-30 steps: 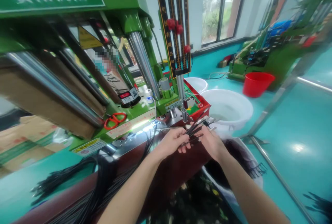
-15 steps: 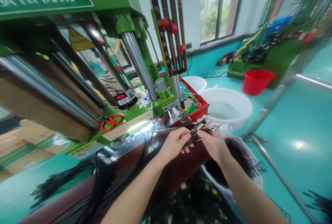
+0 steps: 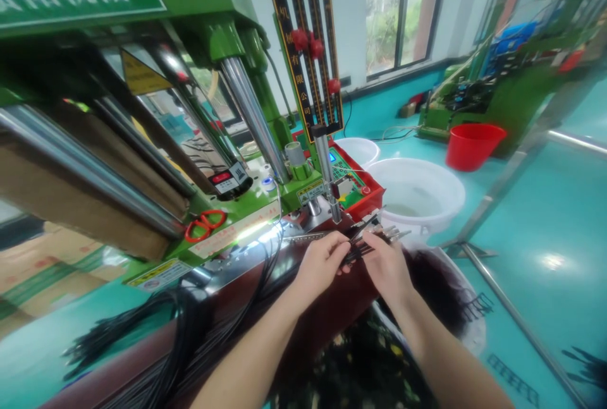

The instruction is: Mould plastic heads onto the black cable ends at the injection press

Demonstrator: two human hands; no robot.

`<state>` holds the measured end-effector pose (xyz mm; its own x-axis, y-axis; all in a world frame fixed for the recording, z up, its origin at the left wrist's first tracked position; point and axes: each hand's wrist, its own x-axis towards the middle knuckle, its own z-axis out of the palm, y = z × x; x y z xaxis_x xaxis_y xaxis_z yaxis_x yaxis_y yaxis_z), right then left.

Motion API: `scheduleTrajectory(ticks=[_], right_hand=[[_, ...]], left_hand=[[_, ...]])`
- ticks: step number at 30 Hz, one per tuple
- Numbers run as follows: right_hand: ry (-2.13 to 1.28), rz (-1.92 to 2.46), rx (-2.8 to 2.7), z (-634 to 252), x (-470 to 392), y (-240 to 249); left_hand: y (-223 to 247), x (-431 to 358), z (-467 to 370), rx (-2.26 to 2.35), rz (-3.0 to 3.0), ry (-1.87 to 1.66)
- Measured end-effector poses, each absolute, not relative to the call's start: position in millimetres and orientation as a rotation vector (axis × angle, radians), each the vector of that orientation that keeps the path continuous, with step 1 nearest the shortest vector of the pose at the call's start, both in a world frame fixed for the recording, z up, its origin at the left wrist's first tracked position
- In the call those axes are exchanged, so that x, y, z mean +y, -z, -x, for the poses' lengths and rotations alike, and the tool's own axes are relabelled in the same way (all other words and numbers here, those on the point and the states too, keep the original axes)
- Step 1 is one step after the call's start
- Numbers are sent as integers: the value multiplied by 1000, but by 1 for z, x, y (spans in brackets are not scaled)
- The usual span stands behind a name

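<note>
My left hand (image 3: 325,260) is closed round a bunch of thin black cables near their ends. Close to its right, my right hand (image 3: 383,260) has its fingers closed on the same bunch, where metal-tipped cable ends (image 3: 391,234) stick out past the fingers. More black cables (image 3: 213,339) run back to the left along the dark red table (image 3: 346,301). A thick looped bundle (image 3: 128,327) hangs over the table's edge at the left. Which cables lie between the fingertips is too small to tell.
A green press (image 3: 246,207) with red-handled scissors (image 3: 205,225) stands ahead. A red control box (image 3: 372,200) is beyond my hands. White tubs (image 3: 427,191), a lined bin (image 3: 467,289), a metal frame (image 3: 507,314) and a red bucket (image 3: 474,146) are at the right.
My right hand has shifted slightly, and the cable ends by its fingers look more spread. My left hand keeps nearly the same place. The view has moved a little.
</note>
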<state>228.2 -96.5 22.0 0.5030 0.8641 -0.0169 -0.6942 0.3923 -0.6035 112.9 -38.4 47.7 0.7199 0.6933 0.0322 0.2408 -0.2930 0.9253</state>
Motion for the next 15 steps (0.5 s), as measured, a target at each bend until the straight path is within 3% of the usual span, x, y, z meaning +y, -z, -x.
scheduleTrajectory(ticks=[9,15], right_hand=[[-884,642,-251,-241,-95,-26],[-1047,636,-451,-252,-95,-24]], left_hand=[[-49,-39,-110,718,-1826,-470],[-45,-45,-109,638,-1675,-399]])
